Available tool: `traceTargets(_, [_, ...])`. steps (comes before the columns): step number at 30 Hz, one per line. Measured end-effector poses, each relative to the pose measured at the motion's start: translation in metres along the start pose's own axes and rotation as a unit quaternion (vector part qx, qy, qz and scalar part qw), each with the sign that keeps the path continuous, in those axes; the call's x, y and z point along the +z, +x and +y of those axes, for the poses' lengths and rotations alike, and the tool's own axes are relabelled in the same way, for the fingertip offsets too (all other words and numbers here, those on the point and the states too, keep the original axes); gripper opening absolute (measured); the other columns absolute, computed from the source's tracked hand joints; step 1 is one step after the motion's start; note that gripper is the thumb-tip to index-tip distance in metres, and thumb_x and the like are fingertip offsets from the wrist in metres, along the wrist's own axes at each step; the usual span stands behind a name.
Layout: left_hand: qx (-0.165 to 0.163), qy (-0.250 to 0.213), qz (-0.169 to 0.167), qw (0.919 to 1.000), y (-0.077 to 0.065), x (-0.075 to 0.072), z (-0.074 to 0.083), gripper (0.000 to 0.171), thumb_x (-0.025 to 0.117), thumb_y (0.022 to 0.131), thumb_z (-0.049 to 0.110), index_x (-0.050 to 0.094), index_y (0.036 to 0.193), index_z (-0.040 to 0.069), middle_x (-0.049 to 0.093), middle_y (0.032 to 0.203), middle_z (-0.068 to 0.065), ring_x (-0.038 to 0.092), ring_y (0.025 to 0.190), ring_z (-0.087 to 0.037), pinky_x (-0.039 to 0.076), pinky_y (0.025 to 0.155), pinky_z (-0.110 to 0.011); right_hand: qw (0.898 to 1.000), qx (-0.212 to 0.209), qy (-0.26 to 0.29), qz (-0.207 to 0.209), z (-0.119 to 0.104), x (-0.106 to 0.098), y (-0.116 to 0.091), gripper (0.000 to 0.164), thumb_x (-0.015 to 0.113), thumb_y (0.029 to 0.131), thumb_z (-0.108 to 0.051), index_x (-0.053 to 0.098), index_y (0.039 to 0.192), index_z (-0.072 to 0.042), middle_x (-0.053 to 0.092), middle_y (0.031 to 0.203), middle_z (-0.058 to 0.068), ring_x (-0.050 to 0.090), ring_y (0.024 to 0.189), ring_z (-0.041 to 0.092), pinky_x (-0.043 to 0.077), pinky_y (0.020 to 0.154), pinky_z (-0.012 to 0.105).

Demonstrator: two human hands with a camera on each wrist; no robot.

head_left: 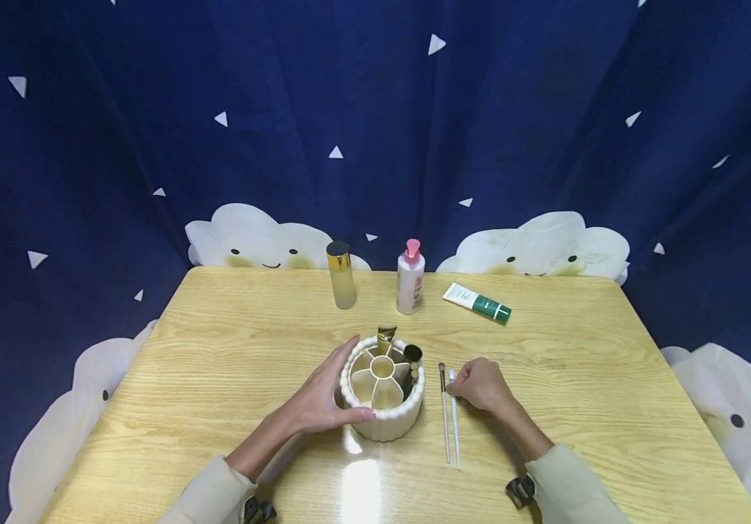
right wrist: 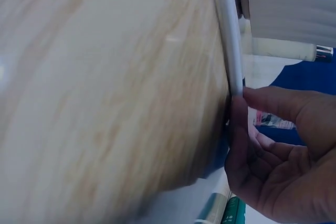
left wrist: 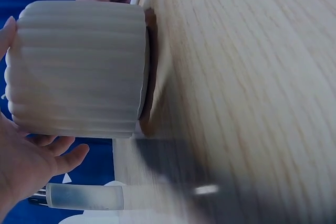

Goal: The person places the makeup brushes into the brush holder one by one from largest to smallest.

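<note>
A round white ribbed organizer point(head_left: 388, 424) with a beaded rim and petal-shaped compartments stands on the table. Round its left side, my left hand point(head_left: 326, 393) grips it, thumb at the near rim; the left wrist view shows its ribbed wall point(left wrist: 79, 69) close up. A gold item point(head_left: 385, 339) and a black-topped one point(head_left: 412, 354) stick up from compartments. To the right of the organizer, my right hand point(head_left: 482, 384) pinches a slim white brush point(head_left: 456, 437) between thumb and index finger, its white shaft point(right wrist: 231, 35) lying along the table. Beside it lies a second thin brush point(head_left: 444, 422) with a dark tip.
Behind the organizer stand a gold-and-black-capped bottle point(head_left: 343, 284) and a white pump bottle point(head_left: 410, 287) with a pink top. A green and white tube point(head_left: 478, 303) lies at the back right of the wooden table point(head_left: 231, 342). A dark blue curtain point(head_left: 271, 109) hangs beyond.
</note>
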State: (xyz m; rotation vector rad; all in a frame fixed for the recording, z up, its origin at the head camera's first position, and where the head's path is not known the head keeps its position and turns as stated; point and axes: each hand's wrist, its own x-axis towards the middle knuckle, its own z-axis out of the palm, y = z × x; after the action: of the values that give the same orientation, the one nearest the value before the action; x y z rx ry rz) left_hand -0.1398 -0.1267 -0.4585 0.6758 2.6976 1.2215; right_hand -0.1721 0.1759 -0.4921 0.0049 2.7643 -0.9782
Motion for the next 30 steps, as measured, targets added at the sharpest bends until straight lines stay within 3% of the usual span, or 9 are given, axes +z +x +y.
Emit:
traceTargets(9, [-0.010,-0.016,-0.003,0.9998,0.003,0.002,-0.001,0.123,0.081,0.059,0.056,0.011,0.154,0.023,0.021,0.157,-0.013,0.025,0.142,-0.036,0.026,0.110,-0.064,1.000,0.014,-0.023,0.007,-0.006,0.000,0.002,0.025,0.067,0.074,-0.010,0.061,0.050,-0.007,0.060,0.043,0.001,0.042,0.037,0.009,0.027,0.039,0.017])
traceTargets(15, [-0.009,-0.029,0.003,0.9995,0.003,0.006,-0.004,0.122,0.082,0.058,0.057,0.009,0.153,0.031,0.024,0.157,-0.011,0.028,0.141,-0.036,0.028,0.109,-0.064,1.000,0.011,-0.028,0.003,-0.007,-0.001,0.003,0.025,0.066,0.073,-0.010,0.062,0.049,-0.007,0.060,0.042,0.002,0.043,0.036,0.008,0.030,0.040,0.018])
traceTargets(21, [0.015,-0.026,0.002,0.9995,0.002,0.005,-0.004,0.120,0.078,0.062,0.060,0.009,0.154,0.024,0.021,0.157,-0.013,0.027,0.141,-0.037,0.027,0.109,-0.065,1.000,0.017,0.008,0.008,-0.011,-0.014,0.000,0.016,0.064,0.074,-0.009,0.066,0.059,-0.005,0.064,0.050,0.005,0.045,0.040,0.008,0.030,0.039,0.017])
traceTargets(25, [0.042,-0.028,0.004,0.9987,0.000,0.004,-0.006,0.116,0.075,0.067,0.059,0.009,0.154,0.018,0.019,0.157,-0.016,0.026,0.142,-0.038,0.027,0.109,-0.065,0.999,0.020,0.038,0.014,-0.014,-0.023,-0.003,0.009,0.065,0.076,-0.010,0.068,0.072,-0.003,0.068,0.059,0.006,0.058,0.051,0.014,0.036,0.043,0.020])
traceTargets(30, [0.066,-0.043,0.015,0.9968,0.000,0.004,-0.007,0.109,0.075,0.070,0.050,0.015,0.152,0.009,0.027,0.154,-0.018,0.030,0.139,-0.038,0.028,0.108,-0.065,0.996,0.010,0.080,0.036,-0.016,-0.030,-0.009,0.012,0.063,0.078,-0.009,0.067,0.083,0.001,0.069,0.065,0.006,0.067,0.060,0.022,0.042,0.046,0.021])
